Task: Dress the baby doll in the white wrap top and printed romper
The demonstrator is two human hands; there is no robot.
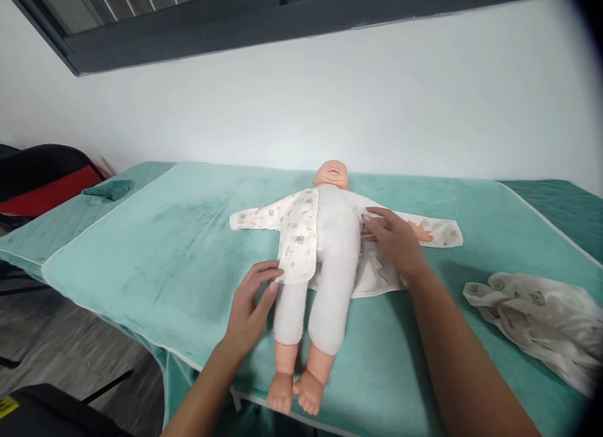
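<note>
A baby doll (338, 220) with a white cloth body lies on its back, its head toward the wall. It wears a white printed baby shirt (298, 239). One front panel covers the doll's chest on the left; the other side lies spread open on the right. My left hand (252, 305) is at the lower left corner of that panel, fingertips touching the hem, thumb apart from the fingers. Over the doll's right-hand side in view, my right hand (396, 239) has its fingers stretched out beside the sleeve (445, 231). The doll's small hand shows next to it.
A crumpled white printed garment (541, 318) lies on the right of the green padded cover (155, 236). Behind the table stands a white wall (301, 110) with a dark window frame. A black and red chair (51, 186) is at the left.
</note>
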